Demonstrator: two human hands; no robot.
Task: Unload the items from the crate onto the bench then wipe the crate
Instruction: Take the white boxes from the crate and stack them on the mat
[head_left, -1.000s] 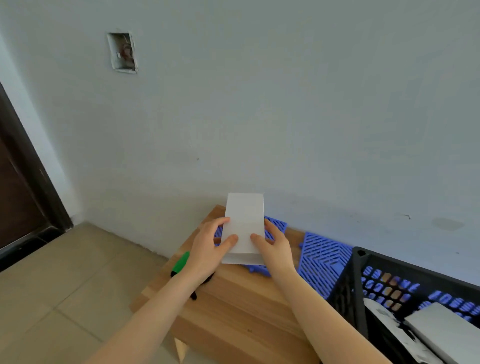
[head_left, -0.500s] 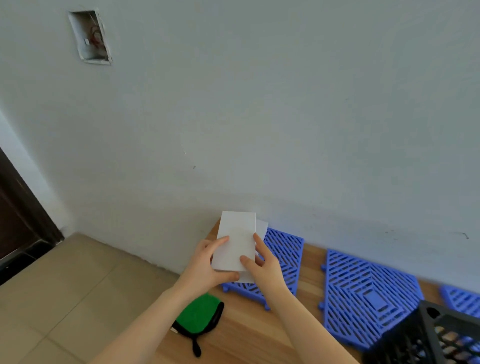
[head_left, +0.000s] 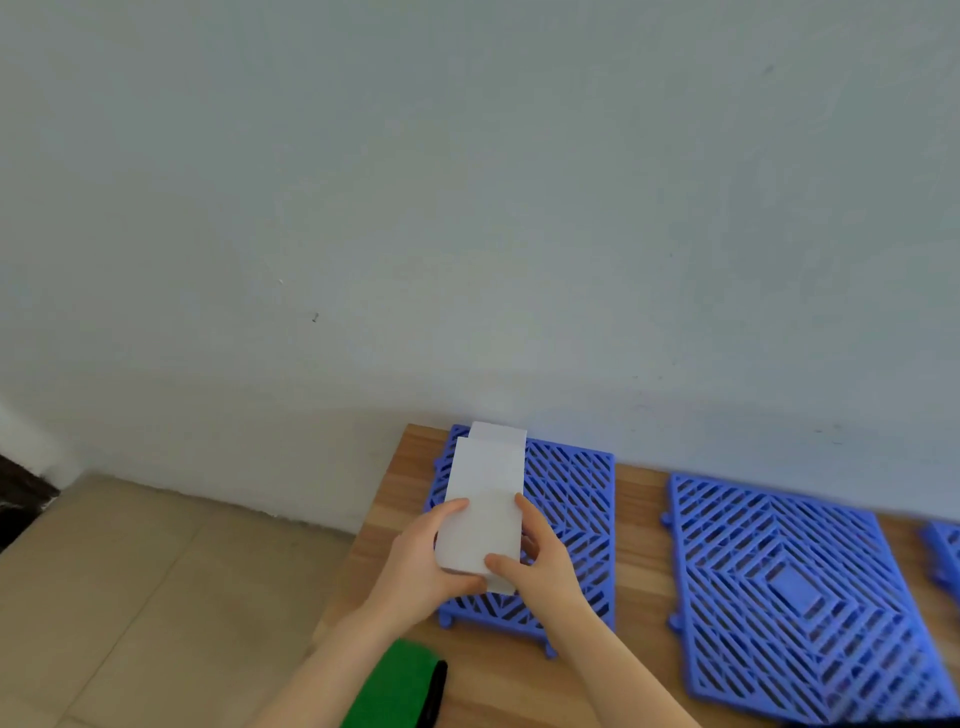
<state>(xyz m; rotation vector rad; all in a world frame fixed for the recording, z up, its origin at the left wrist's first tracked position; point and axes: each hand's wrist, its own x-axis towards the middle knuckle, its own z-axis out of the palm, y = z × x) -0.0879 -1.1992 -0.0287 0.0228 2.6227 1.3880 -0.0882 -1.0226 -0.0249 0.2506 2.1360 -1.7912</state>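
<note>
Where the view begins at its near edge, a green pouch (head_left: 387, 688) with a black border lies on the wooden bench (head_left: 641, 545), partly covered by the left forearm. Just beyond it, both bare hands grip a white box (head_left: 485, 512): the left hand (head_left: 421, 564) wraps its fingers around the box's near left side, thumb on top, and the right hand (head_left: 540, 569) pinches the near right corner, thumb on the top face and fingers down the side. The box is held low over the left blue grid tile (head_left: 569, 512); whether it touches the tile cannot be told. A second white layer shows under its far and near ends, slightly offset.

To the right, apart from the first by a strip of bare wood, a larger blue grid tile (head_left: 795, 592) lies flat on the bench. A corner of a third blue tile (head_left: 943, 551) shows at the right edge. The crate is out of view.

Left of the bench, beige floor tiles (head_left: 130, 571) run to the wall. Far side: a plain pale wall (head_left: 467, 208) with small marks, meeting the bench's far edge. A dark door frame (head_left: 18, 499) sits at the far left.
</note>
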